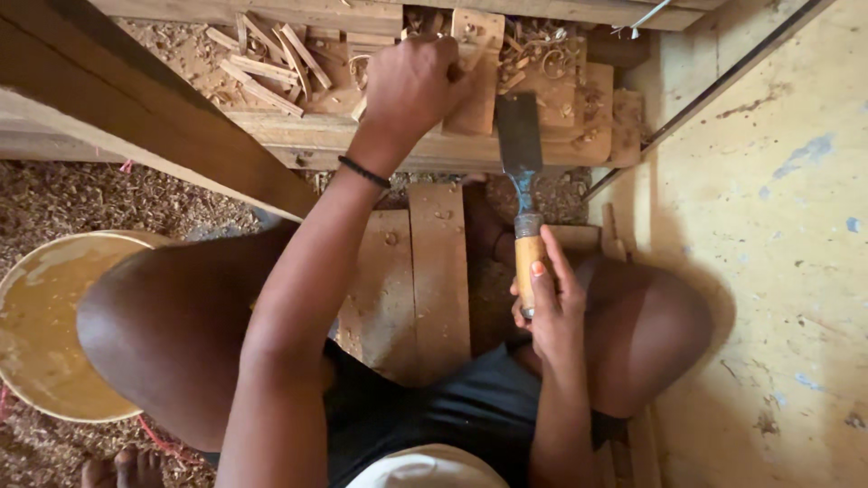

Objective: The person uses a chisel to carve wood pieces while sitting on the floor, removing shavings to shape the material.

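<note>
My right hand (548, 305) grips the wooden handle of a wide steel chisel (518, 145), whose blade points away from me and rests against a small upright wooden block (474, 99). My left hand (414, 83) reaches forward and closes on that block, holding it on a thick timber beam (298, 136). A black band circles my left wrist. I sit low with both bare knees in view, the chisel between them.
Split wood strips (267, 63) and curled shavings lie on the beam. A round cream basin (41, 325) sits at the left on sawdust. Two short planks (416, 271) lie between my legs. A dark plank (154, 108) slants across the upper left. A yellow wall (778, 253) stands right.
</note>
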